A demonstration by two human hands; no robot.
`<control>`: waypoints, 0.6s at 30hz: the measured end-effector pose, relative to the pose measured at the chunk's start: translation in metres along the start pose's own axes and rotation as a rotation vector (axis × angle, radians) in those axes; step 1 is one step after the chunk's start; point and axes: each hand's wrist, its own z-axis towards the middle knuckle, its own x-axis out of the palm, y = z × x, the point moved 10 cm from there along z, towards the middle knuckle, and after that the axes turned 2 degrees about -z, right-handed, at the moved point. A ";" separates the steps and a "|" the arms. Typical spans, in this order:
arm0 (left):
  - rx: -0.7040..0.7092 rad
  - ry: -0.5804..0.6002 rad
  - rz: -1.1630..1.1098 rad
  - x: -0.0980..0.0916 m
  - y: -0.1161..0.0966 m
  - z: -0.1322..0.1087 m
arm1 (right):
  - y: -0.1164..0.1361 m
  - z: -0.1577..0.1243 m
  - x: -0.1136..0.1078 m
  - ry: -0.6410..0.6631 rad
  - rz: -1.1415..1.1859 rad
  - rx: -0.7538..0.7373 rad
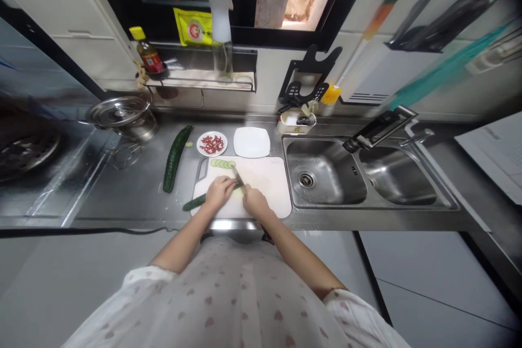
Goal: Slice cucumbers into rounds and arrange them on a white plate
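On the white cutting board (267, 185), my left hand (220, 191) is closed over a cucumber (194, 203), whose uncut end sticks out to the left past the board's edge. My right hand (255, 202) grips a kitchen knife (238, 175), its blade pointing away from me beside the cucumber's right end. Several round cucumber slices (222, 163) lie in a row near the board's far edge, by the knife's tip. A second, whole cucumber (176, 159) rests on the steel counter left of the board. My left palm hides the middle of the cut cucumber.
Behind the board stand a plate of chopped red pieces (212, 144) and a white square plate (252, 142). To the right is a double sink (326, 174) with a black faucet (377, 129). A lidded steel pot (122, 117) sits at the left; a shelf (199, 80) holds bottles.
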 end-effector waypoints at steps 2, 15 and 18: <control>0.007 0.001 0.004 0.001 0.000 0.000 | 0.002 0.003 0.000 0.009 -0.003 0.002; 0.042 -0.019 0.029 0.003 0.000 -0.001 | 0.009 0.017 -0.007 -0.017 0.044 -0.036; 0.046 -0.017 0.018 0.004 0.001 0.000 | 0.003 0.006 -0.001 0.003 -0.003 -0.030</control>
